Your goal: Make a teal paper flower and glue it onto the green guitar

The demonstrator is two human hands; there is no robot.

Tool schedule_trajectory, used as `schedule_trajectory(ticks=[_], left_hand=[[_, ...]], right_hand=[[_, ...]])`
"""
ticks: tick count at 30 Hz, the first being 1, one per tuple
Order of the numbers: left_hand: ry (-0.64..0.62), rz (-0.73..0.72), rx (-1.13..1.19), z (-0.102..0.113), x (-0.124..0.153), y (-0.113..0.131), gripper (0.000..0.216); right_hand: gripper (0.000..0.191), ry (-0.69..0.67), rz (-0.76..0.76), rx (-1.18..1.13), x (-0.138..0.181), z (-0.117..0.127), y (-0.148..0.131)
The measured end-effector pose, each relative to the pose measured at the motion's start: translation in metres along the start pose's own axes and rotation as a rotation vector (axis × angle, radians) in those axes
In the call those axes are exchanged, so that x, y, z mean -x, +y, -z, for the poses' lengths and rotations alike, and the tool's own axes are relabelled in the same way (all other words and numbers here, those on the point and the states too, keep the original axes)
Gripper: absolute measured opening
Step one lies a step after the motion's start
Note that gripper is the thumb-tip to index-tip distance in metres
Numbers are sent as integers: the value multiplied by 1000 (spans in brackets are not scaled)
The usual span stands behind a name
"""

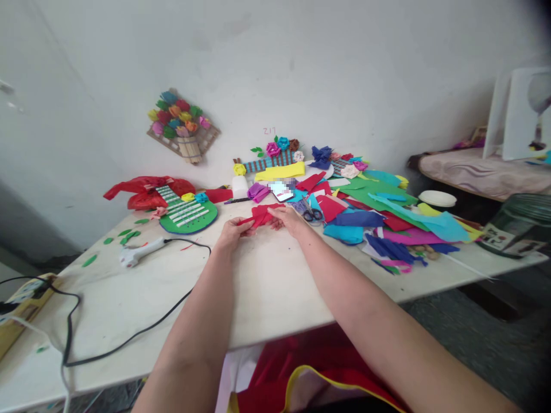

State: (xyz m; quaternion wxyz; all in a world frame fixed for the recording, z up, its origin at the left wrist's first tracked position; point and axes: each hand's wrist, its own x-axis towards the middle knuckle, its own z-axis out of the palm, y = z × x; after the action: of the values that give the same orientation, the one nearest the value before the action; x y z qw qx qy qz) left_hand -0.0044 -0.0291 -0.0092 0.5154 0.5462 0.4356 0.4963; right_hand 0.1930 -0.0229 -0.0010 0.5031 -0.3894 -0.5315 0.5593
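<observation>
A folded piece of red crepe paper [262,214] is stretched between my two hands, just above the tabletop. My left hand [235,232] pinches its left end, which narrows to a thin strip. On the other end, my right hand [286,220] has the thumb on top and the fingers curled beneath. Scissors with dark handles [313,215] lie just right of my right hand. Behind the paper is a lit phone [282,191], its screen blurred. A green guitar-shaped craft piece [189,218] with white strips and small paper flowers lies to the left.
A white glue gun [142,252] trails a black cord across the table [275,287] toward a power strip [28,307]. Heaps of coloured paper [379,201] cover the right side, near a large glass jar [516,223]. Green paper leaves [124,235] lie at left. Paper tulips [178,117] hang on the wall.
</observation>
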Motion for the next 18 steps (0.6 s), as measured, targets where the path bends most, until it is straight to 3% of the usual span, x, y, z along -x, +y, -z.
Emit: schedule_trajectory(ticks=[5, 9, 18], left_hand=[[-7, 16, -6, 0, -1, -2, 39], [-4, 20, 15, 0, -1, -2, 39], [-58, 4, 16, -7, 2, 2, 38]], right_hand=[[6, 30, 13, 41, -2, -6, 2], [8, 67, 26, 36, -1, -7, 0], [21, -135, -64, 54, 5, -12, -1]])
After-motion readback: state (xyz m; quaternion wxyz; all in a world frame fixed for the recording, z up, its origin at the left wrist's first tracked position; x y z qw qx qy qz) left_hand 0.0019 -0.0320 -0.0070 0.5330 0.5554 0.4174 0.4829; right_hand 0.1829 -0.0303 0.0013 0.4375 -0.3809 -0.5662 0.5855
